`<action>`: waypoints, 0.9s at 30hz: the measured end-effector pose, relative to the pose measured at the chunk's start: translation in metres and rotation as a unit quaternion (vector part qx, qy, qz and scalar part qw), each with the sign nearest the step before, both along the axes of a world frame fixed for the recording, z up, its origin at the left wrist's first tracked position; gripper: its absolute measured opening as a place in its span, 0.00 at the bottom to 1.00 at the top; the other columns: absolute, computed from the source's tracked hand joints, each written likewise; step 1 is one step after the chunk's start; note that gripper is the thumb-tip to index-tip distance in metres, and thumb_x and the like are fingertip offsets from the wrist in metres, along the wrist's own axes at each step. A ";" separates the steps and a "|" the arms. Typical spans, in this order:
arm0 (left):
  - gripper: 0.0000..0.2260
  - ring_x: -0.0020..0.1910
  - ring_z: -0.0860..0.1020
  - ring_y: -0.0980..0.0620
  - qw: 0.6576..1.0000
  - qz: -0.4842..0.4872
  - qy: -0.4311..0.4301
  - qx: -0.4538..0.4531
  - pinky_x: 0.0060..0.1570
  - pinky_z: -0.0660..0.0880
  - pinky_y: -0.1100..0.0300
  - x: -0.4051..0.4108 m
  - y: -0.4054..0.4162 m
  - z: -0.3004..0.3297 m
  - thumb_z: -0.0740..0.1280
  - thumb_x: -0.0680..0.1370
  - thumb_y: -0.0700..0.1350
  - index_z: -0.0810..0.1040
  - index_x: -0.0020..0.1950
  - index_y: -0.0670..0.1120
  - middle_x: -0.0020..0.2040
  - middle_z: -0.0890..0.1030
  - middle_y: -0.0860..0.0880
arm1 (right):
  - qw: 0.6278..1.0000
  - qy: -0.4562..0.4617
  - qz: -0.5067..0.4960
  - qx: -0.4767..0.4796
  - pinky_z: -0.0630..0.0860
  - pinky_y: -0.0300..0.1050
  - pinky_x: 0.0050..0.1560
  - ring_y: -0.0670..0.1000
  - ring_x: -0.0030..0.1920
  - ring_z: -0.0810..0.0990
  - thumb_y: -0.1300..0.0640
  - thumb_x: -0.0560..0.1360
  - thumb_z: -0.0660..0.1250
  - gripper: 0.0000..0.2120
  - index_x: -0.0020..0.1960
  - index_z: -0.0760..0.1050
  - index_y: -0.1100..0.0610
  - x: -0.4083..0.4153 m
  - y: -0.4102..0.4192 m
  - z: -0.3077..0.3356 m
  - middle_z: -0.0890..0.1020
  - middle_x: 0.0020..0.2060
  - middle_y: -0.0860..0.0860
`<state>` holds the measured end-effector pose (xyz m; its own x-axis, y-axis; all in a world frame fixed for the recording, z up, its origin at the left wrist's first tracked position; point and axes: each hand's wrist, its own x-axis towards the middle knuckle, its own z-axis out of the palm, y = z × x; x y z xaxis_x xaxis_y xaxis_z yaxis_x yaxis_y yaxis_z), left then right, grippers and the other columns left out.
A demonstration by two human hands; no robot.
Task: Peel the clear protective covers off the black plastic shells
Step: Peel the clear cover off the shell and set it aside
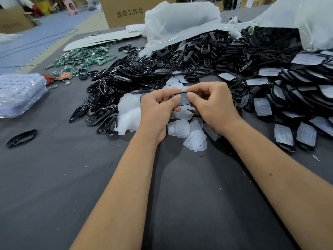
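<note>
Both hands hold one black plastic shell with its clear cover above the grey table. My left hand pinches its left end, thumb on top. My right hand pinches its right end, thumb pressed on the cover. Loose clear covers lie in a heap right under the hands. Covered shells are piled at the right. Bare black shells are heaped at the left and behind.
Green circuit boards lie far left. A stack of clear blister trays sits at the left edge. One lone black frame lies near left. White plastic bags and a cardboard box stand behind.
</note>
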<state>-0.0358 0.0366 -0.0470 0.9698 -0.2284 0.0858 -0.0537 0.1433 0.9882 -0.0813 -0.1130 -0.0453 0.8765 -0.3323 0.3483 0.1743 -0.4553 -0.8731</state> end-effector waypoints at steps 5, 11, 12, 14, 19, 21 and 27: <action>0.08 0.30 0.76 0.57 0.999 -0.010 0.046 -0.023 0.35 0.74 0.66 0.002 0.002 0.001 0.70 0.78 0.32 0.87 0.46 0.44 0.35 0.81 0.48 | 0.999 -0.020 -0.006 -0.031 0.82 0.52 0.46 0.56 0.37 0.82 0.60 0.79 0.71 0.09 0.58 0.82 0.54 -0.003 0.004 0.001 0.84 0.37 0.53; 0.07 0.32 0.75 0.57 0.981 -0.027 0.134 -0.135 0.33 0.73 0.71 0.009 0.009 0.007 0.67 0.80 0.31 0.83 0.56 0.35 0.43 0.82 0.43 | 0.984 -0.104 0.046 -0.139 0.69 0.28 0.43 0.49 0.46 0.80 0.61 0.78 0.74 0.09 0.57 0.86 0.57 -0.007 0.012 0.004 0.80 0.49 0.54; 0.08 0.33 0.75 0.57 0.979 -0.034 0.140 -0.144 0.34 0.73 0.71 0.009 0.011 0.008 0.66 0.80 0.32 0.82 0.58 0.33 0.46 0.81 0.42 | 0.979 -0.118 0.051 -0.158 0.70 0.29 0.46 0.50 0.48 0.80 0.63 0.77 0.75 0.10 0.58 0.86 0.58 -0.007 0.011 0.003 0.80 0.50 0.55; 0.08 0.33 0.76 0.57 0.974 -0.046 0.150 -0.163 0.35 0.74 0.71 0.009 0.013 0.009 0.66 0.81 0.35 0.83 0.56 0.33 0.47 0.82 0.43 | 0.969 -0.144 0.043 -0.197 0.74 0.36 0.50 0.52 0.51 0.80 0.66 0.76 0.74 0.12 0.58 0.86 0.59 -0.006 0.010 0.002 0.80 0.52 0.55; 0.23 0.41 0.84 0.52 0.965 -0.071 0.158 -0.199 0.43 0.81 0.65 0.007 0.008 0.009 0.61 0.86 0.54 0.84 0.55 0.35 0.48 0.85 0.42 | 0.996 -0.076 0.019 -0.044 0.72 0.33 0.50 0.45 0.53 0.79 0.64 0.77 0.74 0.07 0.55 0.87 0.58 -0.002 0.005 0.002 0.80 0.52 0.51; 0.13 0.41 0.83 0.54 0.980 -0.073 0.102 -0.151 0.44 0.80 0.64 0.001 0.001 0.007 0.64 0.85 0.45 0.85 0.53 0.40 0.46 0.85 0.45 | 0.996 -0.031 0.028 0.075 0.75 0.35 0.52 0.41 0.49 0.79 0.64 0.78 0.74 0.05 0.52 0.86 0.57 -0.002 -0.001 0.003 0.81 0.50 0.47; 0.05 0.40 0.81 0.55 0.992 -0.023 0.051 -0.111 0.44 0.79 0.64 -0.004 -0.005 0.004 0.70 0.81 0.36 0.84 0.55 0.41 0.46 0.84 0.45 | 0.953 0.055 0.137 0.264 0.68 0.44 0.37 0.54 0.41 0.74 0.62 0.82 0.68 0.08 0.56 0.86 0.60 -0.002 -0.008 0.006 0.82 0.44 0.56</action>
